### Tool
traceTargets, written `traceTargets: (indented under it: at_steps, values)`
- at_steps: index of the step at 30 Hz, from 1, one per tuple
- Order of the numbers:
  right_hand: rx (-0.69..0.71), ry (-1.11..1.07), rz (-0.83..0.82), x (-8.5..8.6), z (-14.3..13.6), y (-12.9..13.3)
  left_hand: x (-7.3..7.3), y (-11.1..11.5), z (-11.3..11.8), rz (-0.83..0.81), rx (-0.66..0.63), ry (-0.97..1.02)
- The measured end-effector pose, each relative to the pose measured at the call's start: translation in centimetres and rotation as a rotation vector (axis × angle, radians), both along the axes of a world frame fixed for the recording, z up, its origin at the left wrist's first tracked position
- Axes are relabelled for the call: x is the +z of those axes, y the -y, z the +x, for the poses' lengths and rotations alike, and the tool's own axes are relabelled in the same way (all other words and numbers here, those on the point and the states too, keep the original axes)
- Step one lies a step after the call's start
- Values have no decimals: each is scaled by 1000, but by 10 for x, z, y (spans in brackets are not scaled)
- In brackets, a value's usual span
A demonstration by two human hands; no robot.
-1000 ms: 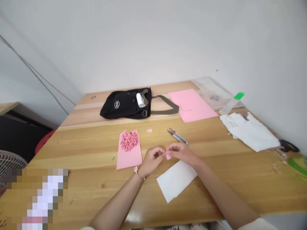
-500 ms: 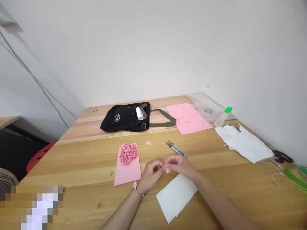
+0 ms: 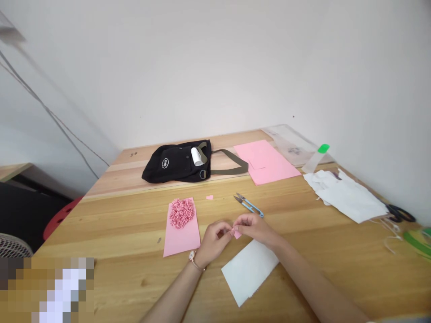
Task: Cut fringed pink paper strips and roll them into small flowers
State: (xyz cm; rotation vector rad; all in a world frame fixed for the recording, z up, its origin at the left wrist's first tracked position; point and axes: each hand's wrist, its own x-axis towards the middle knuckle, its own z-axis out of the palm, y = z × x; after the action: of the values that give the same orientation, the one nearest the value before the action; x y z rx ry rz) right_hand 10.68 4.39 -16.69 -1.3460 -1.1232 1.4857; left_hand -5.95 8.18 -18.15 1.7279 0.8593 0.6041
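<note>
My left hand [image 3: 217, 240] and my right hand [image 3: 254, 228] meet fingertip to fingertip over the table, both closed in a pinch. Between them they hold a small piece of pink paper [image 3: 237, 234], partly covered by the fingers. Beneath my right wrist lies a folded white sheet [image 3: 247, 273] with a ragged edge. Just beyond my right hand are blue-handled thread snips [image 3: 249, 205], blades apart. To the left of my left hand, a pink paper [image 3: 182, 242] carries a heap of small pink curled pieces [image 3: 182, 212]. A tiny pink scrap [image 3: 209, 197] lies farther back.
A black bag [image 3: 175, 163] with olive straps lies at the back, holding a white roll [image 3: 196, 156]. Larger pink sheets [image 3: 269, 163] are right of it. White crumpled material [image 3: 350, 197], black-handled scissors [image 3: 400, 213] and green tape [image 3: 419, 246] line the right side.
The view has shifted slightly, so everything sits a little to the right and higher. Both hands keep their pinch on the small pink paper, with little visible change.
</note>
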Motion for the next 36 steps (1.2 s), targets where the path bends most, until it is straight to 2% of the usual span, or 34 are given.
traceTargets:
  at_steps: [25, 36]
  values:
    - [-13, -49, -15, -7, 1, -2, -5, -2, 0, 102, -26, -7]
    - [18, 41, -34, -7, 3, -1, -5, -4, -1, 75, -58, 22]
